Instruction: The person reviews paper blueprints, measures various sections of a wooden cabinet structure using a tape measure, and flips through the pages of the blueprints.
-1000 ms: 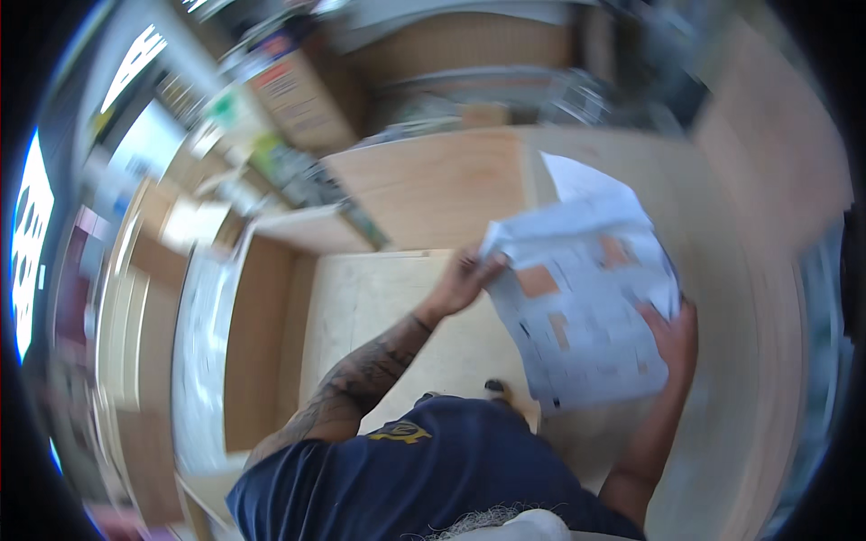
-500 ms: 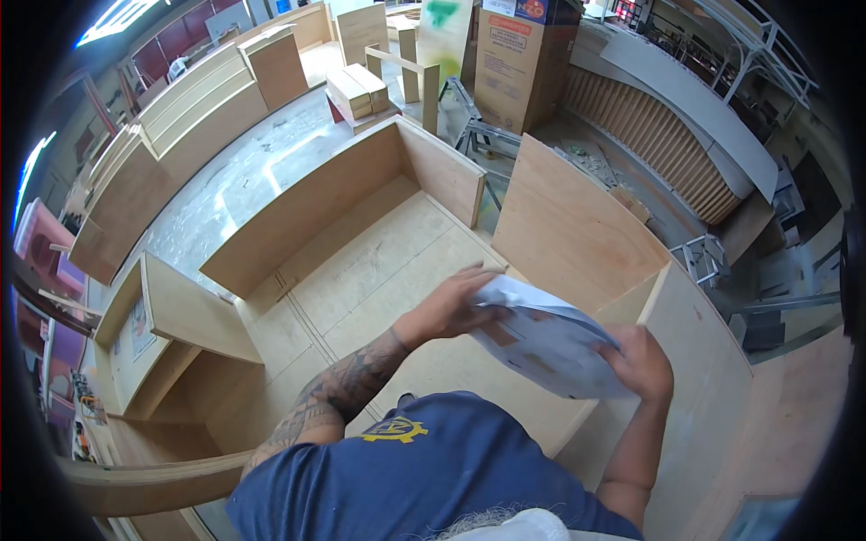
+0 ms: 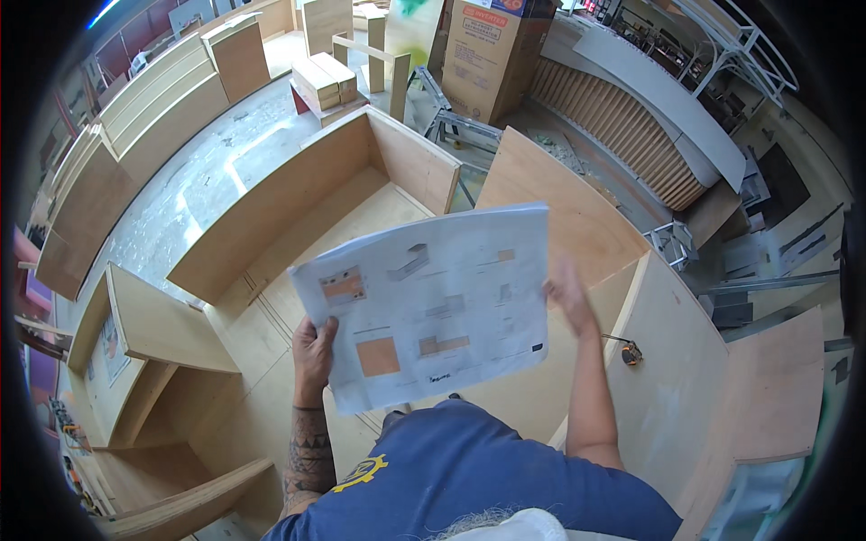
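Our left hand (image 3: 313,350) pinches the lower left corner of the large white paper sheet printed with small orange and grey drawings (image 3: 433,307), thumb on top, fingers behind. Our right hand (image 3: 566,290) sits blurred at the right edge, fingers loose; we cannot tell whether it grips. The sheet hangs spread before our chest, above the open plywood cabinet box (image 3: 316,194). It looks light, floppy, easily creased, so we judge opposite edges the best hold. A small tape measure (image 3: 631,353) lies on the panel nearby.
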The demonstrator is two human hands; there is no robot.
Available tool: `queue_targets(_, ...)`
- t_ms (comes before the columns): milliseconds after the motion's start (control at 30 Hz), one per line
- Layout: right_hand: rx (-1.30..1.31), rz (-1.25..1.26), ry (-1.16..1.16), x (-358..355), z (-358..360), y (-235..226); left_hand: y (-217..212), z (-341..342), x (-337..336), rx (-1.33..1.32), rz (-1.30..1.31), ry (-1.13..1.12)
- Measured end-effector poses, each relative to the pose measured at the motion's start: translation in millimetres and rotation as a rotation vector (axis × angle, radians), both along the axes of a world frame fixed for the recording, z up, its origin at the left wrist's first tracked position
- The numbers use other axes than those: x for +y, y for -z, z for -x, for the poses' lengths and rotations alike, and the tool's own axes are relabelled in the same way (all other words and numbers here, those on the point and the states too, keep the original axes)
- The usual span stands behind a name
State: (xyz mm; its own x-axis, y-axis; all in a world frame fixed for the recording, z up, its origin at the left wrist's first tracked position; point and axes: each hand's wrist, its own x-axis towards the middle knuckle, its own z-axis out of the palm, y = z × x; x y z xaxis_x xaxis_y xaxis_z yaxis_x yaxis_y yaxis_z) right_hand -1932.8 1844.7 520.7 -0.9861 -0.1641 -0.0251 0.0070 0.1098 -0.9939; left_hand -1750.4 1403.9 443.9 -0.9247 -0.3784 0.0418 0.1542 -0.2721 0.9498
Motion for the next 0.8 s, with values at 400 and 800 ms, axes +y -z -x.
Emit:
queue_targets(400,-0.019,-0.02,0.037,-57.2,-51.1,83.7,14.3,6.0,-56.8,-0.05,0.261,-0.038)
queue_targets(800,0.01,0.048,-0.028,-94.0,-69.1,30.4,16.4,23.8,-29.8,-0.041,0.371,-0.201)
